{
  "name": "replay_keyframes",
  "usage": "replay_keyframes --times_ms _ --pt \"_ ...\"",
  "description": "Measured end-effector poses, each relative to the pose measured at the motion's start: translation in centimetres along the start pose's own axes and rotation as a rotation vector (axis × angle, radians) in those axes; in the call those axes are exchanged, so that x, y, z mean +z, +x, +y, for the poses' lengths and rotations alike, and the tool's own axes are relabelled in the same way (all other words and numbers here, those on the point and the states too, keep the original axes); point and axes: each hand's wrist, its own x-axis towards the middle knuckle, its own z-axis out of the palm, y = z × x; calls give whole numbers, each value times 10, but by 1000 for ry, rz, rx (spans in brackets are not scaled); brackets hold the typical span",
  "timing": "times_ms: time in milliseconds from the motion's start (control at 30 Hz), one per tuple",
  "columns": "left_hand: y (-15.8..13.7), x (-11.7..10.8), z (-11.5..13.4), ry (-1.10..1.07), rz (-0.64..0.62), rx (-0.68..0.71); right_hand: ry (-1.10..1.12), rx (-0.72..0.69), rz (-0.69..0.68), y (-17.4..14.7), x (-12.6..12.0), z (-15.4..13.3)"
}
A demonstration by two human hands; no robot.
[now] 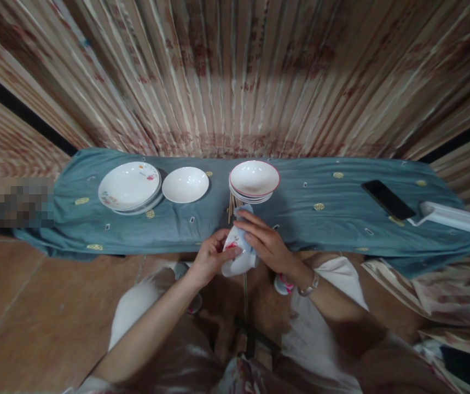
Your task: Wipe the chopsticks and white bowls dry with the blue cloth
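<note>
My left hand [210, 258] is closed on a small white bowl [235, 267] with a red flower on it, tilted on its side in front of the table's near edge. Against the bowl, my right hand [265, 243] presses a light blue cloth [243, 210], its fingers bent over the fabric. Just beyond the hands lie several chopsticks [231, 210], partly hidden by the cloth and by a stack of dishes topped with a red-rimmed white bowl [255, 178].
A stack of flowered plates [128, 187] and a plain white bowl [185, 185] stand on the left of the blue-green tablecloth [320, 230]. To the right are a black phone [387, 199] and a long white object [456, 218]. Pleated curtains [218, 82] hang behind.
</note>
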Motion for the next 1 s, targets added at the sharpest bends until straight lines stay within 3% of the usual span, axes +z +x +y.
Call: replay_keyframes --times_ms 133,333,400,633,733,1000 --pt "-1 2 1 16 -30 -15 -7 82 20 1 -2 3" --pt "2 3 -4 16 -80 67 -251 -96 -80 -4 4 -10" --pt "2 4 -3 32 -68 66 -262 -85 -98 -3 4 -10" --pt "-5 6 9 64 -41 -35 130 156 8 6 -4 13" --pt "-6 6 12 95 -35 -24 179 216 42 6 -3 17" --pt "-1 3 5 141 -71 39 -198 -62 -120 0 0 -5"
